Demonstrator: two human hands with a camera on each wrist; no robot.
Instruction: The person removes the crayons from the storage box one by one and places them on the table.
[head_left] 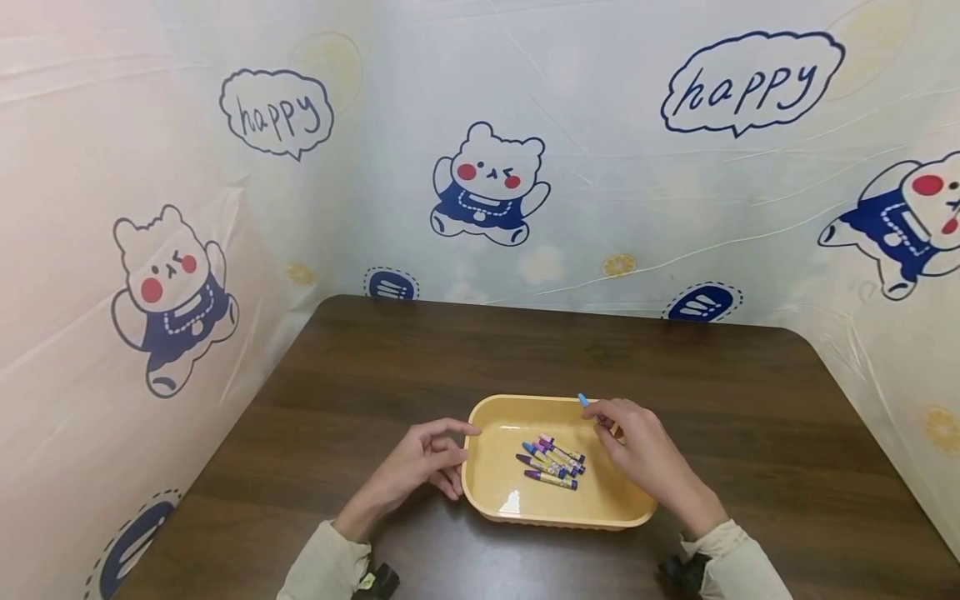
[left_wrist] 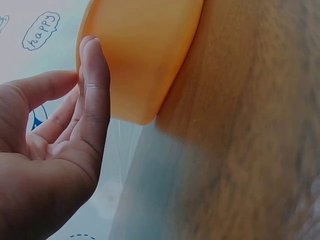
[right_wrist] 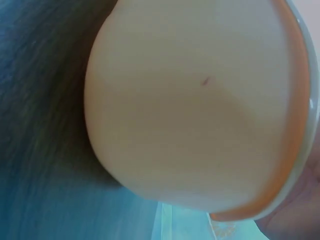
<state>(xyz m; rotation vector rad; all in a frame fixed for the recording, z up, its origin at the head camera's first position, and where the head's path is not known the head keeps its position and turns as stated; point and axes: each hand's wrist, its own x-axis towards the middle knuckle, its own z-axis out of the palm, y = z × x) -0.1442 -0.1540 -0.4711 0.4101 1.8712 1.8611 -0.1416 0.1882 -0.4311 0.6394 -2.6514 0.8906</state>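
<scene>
A yellow plastic tray [head_left: 495, 500] sits on the table, with several crayons [head_left: 551, 479] in purple, blue and pink lying in a loose pile on its floor. At its left end, my left hand [head_left: 423, 462] holds the rim between thumb and fingers; in the left wrist view the fingers lie along the outer wall. Over the tray's right side, my right hand [head_left: 637, 442] pinches a blue crayon [head_left: 582, 400], whose blue tip sticks out past the fingers. The right wrist view shows mostly the tray's outer wall [right_wrist: 190, 110], with part of the hand at the right edge.
A dark brown wooden table [head_left: 337, 375] surrounds the tray. Behind and beside it hangs a pale curtain [head_left: 600, 208] with printed bears and "happy" bubbles. A dark strap device [head_left: 384, 581] is at the left wrist.
</scene>
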